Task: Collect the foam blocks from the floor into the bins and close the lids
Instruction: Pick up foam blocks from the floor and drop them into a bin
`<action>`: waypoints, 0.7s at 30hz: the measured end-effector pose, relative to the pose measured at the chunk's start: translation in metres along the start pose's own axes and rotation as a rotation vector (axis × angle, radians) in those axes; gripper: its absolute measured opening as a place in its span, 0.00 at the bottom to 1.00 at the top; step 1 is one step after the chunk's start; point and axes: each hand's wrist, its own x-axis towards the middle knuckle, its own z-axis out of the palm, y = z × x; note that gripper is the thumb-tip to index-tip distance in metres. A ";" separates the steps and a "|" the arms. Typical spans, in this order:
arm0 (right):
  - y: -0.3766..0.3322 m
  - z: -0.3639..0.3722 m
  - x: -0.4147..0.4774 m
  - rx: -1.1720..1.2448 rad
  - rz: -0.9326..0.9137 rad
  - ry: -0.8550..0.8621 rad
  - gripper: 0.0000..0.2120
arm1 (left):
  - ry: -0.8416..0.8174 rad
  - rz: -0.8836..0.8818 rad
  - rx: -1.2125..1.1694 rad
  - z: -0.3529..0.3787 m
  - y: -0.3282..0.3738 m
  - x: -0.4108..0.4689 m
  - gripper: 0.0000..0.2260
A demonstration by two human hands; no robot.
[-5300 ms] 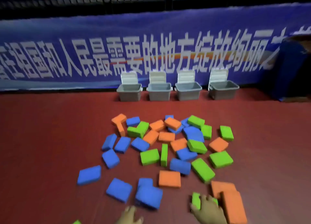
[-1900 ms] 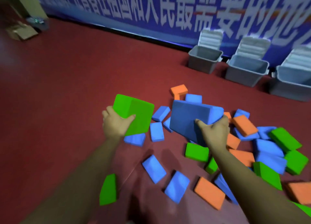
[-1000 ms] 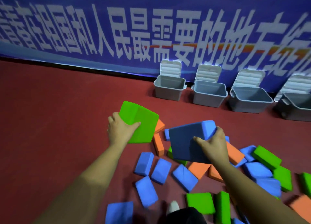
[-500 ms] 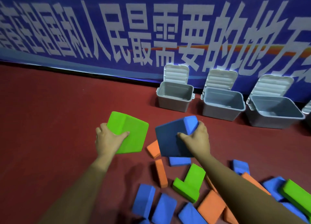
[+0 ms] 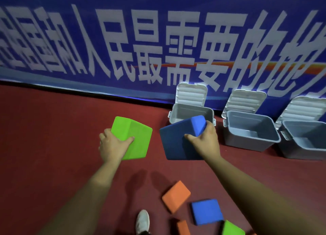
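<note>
Overhead, a blue banner (image 5: 158, 40) fills the upper frame above the red floor (image 5: 44, 128). Three grey bins (image 5: 247, 143) stand at centre right, lids raised. At mid-frame the left hand (image 5: 112, 146) grips a green foam block (image 5: 135, 139). The right hand (image 5: 206, 139) has its fingers (image 5: 192, 137) curled round a blue foam block (image 5: 176, 143), which overlaps the leftmost bin (image 5: 192, 112). An orange block (image 5: 176, 196) and a small blue block (image 5: 207, 211) lie at the lower right, near a white shoe (image 5: 143, 220).
</note>
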 end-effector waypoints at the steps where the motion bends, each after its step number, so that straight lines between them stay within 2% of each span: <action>1: -0.003 0.016 0.020 0.002 0.028 0.032 0.38 | -0.021 0.031 -0.007 0.015 0.009 0.033 0.39; 4: -0.014 0.049 0.071 0.011 0.109 0.073 0.39 | -0.070 0.092 -0.045 0.050 0.042 0.113 0.38; 9: -0.027 0.053 0.149 0.008 0.210 0.119 0.39 | -0.135 0.182 -0.076 0.091 0.111 0.202 0.37; 15: -0.017 0.056 0.255 -0.040 0.281 0.209 0.40 | -0.220 0.167 -0.132 0.170 0.181 0.273 0.35; 21: 0.026 0.095 0.381 -0.023 0.340 0.205 0.40 | -0.277 0.191 -0.077 0.280 0.242 0.338 0.33</action>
